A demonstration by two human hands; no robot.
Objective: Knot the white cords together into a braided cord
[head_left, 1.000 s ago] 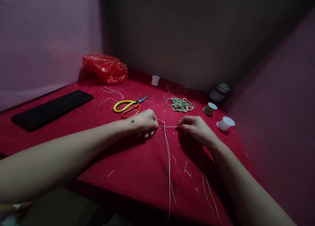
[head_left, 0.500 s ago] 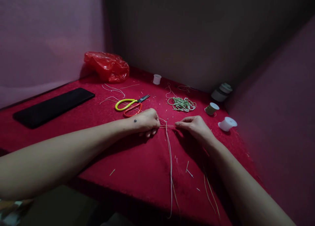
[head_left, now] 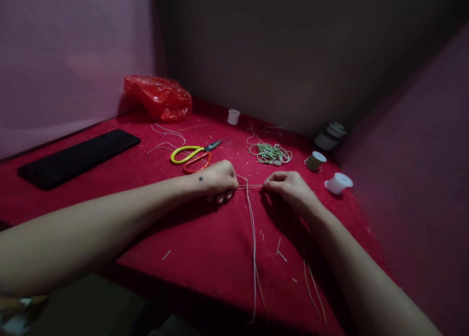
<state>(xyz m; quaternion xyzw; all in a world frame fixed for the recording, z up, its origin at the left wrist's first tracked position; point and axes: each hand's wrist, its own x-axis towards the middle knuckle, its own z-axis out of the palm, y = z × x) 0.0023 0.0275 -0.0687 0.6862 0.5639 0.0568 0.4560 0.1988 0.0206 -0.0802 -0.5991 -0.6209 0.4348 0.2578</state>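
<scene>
My left hand (head_left: 219,178) rests on the red cloth table (head_left: 205,238), fingers curled shut on the ends of thin pale cords (head_left: 252,238). My right hand (head_left: 287,185) sits a short way to the right, pinching the same cords. A short length is stretched between the two hands. From that spot the long cords run toward me and hang over the table's front edge.
Scissors (head_left: 192,155) with yellow and orange handles lie just behind my left hand. A green and white braided bundle (head_left: 271,154), small thread spools (head_left: 337,183), a red plastic bag (head_left: 159,97) and a black flat pad (head_left: 76,157) sit farther back. Cord scraps litter the cloth.
My right hand moved slightly left toward my left hand, shortening the stretched length of cord. My left hand stayed nearly still.
</scene>
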